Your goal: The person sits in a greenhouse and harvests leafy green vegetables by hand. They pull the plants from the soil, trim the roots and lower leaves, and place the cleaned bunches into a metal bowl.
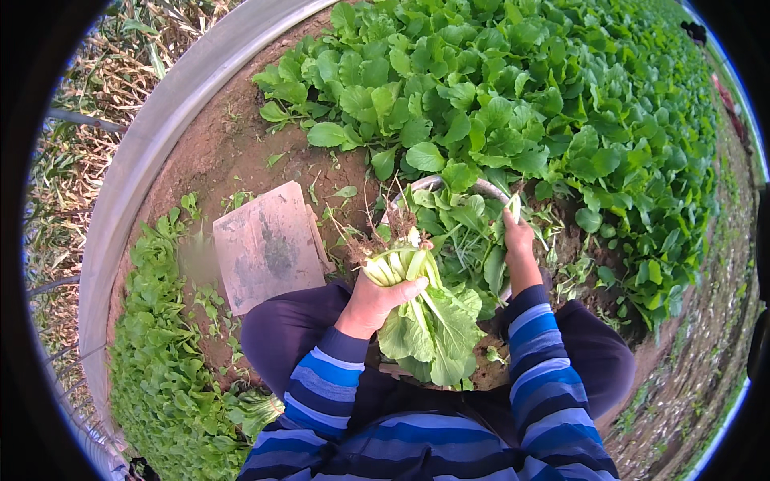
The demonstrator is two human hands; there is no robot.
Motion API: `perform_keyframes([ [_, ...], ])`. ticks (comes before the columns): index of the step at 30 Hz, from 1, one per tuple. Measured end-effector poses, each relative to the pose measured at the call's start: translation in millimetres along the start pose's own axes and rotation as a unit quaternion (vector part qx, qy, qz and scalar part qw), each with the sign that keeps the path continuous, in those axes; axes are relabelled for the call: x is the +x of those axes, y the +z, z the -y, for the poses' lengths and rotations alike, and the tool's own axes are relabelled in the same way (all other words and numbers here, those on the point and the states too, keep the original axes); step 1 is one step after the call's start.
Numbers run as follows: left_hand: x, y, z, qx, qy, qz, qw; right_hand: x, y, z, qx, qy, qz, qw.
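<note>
My left hand (385,297) grips a bunch of leafy greens (436,330) around the pale stalks, with the dirty roots up and the leaves hanging down toward my lap. To the right, my right hand (520,240) holds a leafy green plant (497,255) by its pale stem end, over the right side of a round basin (493,190). Loose green leaves (460,225) fill much of the basin, and its rim shows at the top. The bunch and my left hand cover its lower left part.
Flat, stained cardboard (271,246) lies on the soil left of the basin. Dense leafy plants (511,90) grow beyond and to the right. Lower greens (162,337) line the left, beside a curved pale plastic sheet (129,174). My bent knees flank the work area.
</note>
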State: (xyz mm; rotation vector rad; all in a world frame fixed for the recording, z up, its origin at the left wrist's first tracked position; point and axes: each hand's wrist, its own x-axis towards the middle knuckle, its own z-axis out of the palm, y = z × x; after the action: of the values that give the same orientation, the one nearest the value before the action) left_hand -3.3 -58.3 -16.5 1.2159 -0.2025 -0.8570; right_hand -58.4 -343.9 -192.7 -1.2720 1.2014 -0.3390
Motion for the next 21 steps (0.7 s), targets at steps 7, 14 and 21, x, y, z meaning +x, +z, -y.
perform_keyframes([
  [7, 5.0, 5.8, 0.9, -0.02, 0.064, 0.001, 0.998, -142.4, 3.8, 127.9, -0.175, -0.345, 0.189, 0.903],
  [14, 6.5, 25.8, 10.7, -0.022, 0.149, -0.019, 0.988, -199.8, 6.9, 110.7, -0.172, -0.42, 0.215, 0.865],
  [21, -2.0, 27.2, 12.7, -0.012, 0.145, 0.019, 0.989, -221.0, 9.3, 99.3, -0.088, -0.454, 0.192, 0.865],
])
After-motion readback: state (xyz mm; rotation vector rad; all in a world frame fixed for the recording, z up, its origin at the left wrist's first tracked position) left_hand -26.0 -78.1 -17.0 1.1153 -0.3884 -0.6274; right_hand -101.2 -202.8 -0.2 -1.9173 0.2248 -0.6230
